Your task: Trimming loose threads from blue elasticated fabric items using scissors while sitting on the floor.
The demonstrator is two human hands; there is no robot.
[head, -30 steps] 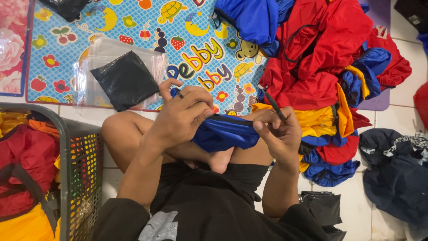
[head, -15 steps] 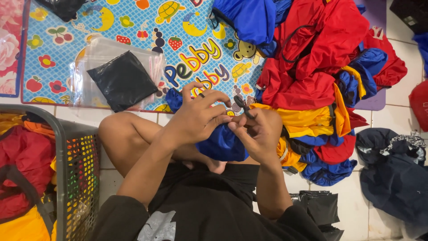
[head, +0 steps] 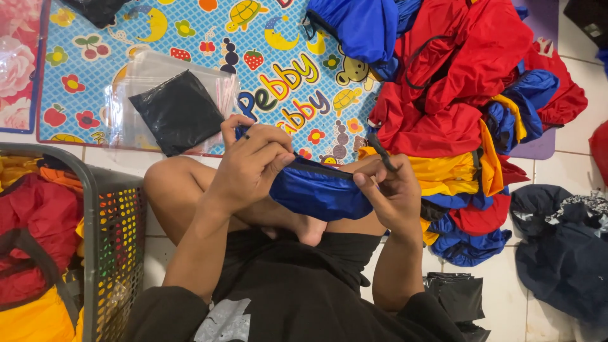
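Left hand: our left hand (head: 250,166) has its grip closed on the left end of the blue fabric pouch (head: 320,190), thumb and forefinger pinching the dark edge at its top.
Right hand: our right hand (head: 392,193) has its grip closed on the right end of the same pouch, and a black cord (head: 382,151) sticks up out of that grip toward the pile of cloth.
Pouch: we hold it stretched between the two grips, above our crossed legs and bare foot (head: 310,229); it touches both hands and sags a little in the middle.
Beyond the left grip: a folded black piece (head: 178,113) lies on a stack of clear plastic bags (head: 130,95), which rests on the patterned play mat (head: 95,57), near the hand but apart from it.
Beyond the right grip: a heap of red, blue and yellow fabric (head: 456,95) lies just beside the hand, spreading away from us over the mat and the tiled floor (head: 544,168).
Outside the left grip: a grey mesh basket (head: 114,234) stands by our knee, filled with red and yellow cloth.
Outside the right grip: dark navy cloth (head: 560,253) lies on the floor, well apart, and a black plastic bag (head: 459,294) lies near our elbow.
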